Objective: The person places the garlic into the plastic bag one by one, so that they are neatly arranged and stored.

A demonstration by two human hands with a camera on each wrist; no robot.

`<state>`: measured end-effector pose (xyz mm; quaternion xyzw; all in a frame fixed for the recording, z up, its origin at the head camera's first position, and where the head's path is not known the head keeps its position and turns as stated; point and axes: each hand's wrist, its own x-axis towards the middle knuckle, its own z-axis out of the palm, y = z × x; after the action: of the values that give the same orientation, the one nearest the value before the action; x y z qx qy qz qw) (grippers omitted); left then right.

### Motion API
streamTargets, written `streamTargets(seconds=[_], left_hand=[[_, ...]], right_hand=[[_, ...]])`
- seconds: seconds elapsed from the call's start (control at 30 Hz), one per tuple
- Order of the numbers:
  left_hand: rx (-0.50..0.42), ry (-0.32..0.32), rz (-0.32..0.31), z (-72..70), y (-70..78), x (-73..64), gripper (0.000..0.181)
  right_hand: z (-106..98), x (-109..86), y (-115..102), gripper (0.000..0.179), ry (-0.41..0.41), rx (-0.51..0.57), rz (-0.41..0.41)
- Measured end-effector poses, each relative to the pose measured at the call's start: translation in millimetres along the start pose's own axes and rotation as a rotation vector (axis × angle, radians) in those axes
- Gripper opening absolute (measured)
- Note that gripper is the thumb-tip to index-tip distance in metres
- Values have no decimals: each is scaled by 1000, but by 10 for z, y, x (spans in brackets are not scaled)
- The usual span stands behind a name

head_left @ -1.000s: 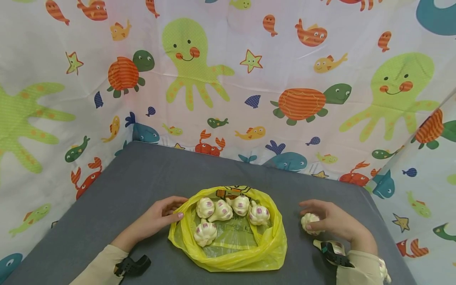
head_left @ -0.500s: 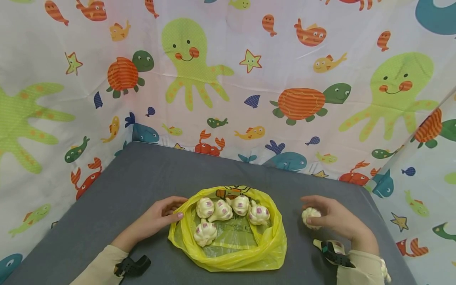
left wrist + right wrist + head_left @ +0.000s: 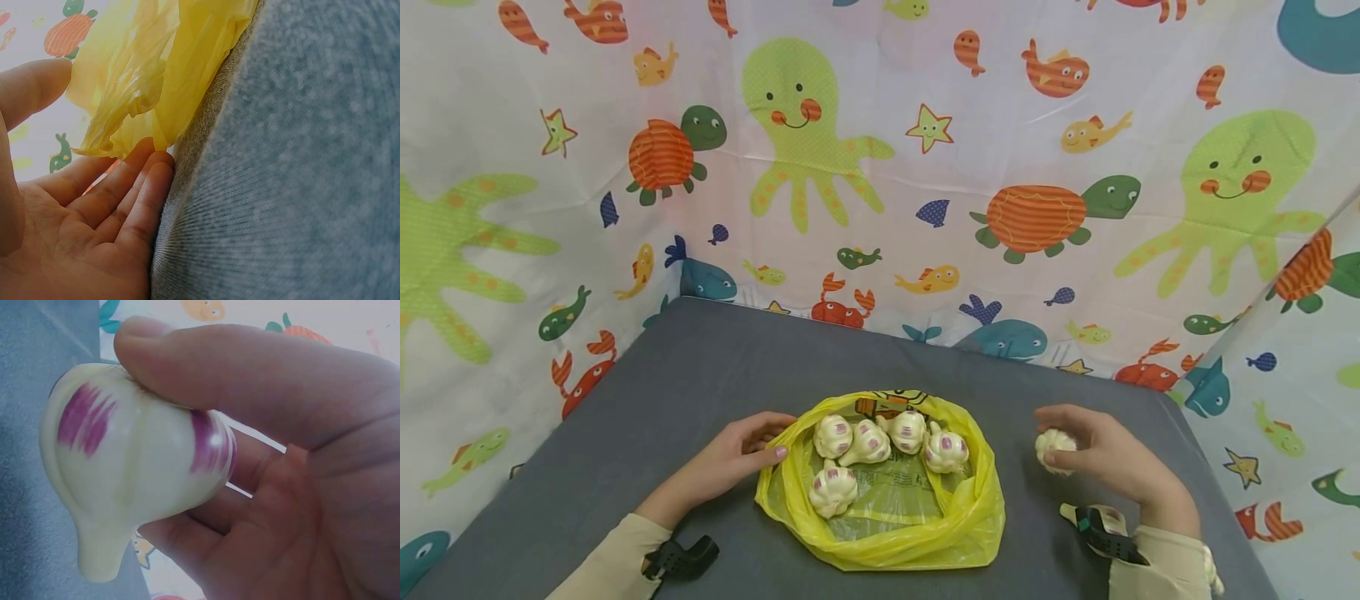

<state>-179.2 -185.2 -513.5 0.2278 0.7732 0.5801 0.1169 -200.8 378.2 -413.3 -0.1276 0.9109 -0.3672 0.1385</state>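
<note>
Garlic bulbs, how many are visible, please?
8: five bulbs in the bag, one in the right hand, one partly behind its wrist camera, one behind its sleeve; more may be hidden.

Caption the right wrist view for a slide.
A bare right hand holds a glossy, round, purple-streaked cream garlic bulb.

Lower right, our right hand (image 3: 1097,452) holds a garlic bulb (image 3: 1052,450); lower centre, five more bulbs (image 3: 871,442) lie in a yellow plastic bag (image 3: 917,544).
</note>
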Motion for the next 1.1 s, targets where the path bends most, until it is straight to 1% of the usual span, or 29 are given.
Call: streamTargets(seconds=[0.43,0.7,0.97,1.1], left_hand=[[19,0,-6,6,-1,0,47],[13,-1,6,1,-8,-4,47],[16,8,-11,2,-25,0,46],[18,9,-11,3,-33,0,46]], right_hand=[[-12,-43,-163,55,40,-40,-29],[-35,-66,-255,54,56,-62,-49],[-37,-95,-337,51,68,-44,-72],[-31,-112,-381,50,67,-40,-76]])
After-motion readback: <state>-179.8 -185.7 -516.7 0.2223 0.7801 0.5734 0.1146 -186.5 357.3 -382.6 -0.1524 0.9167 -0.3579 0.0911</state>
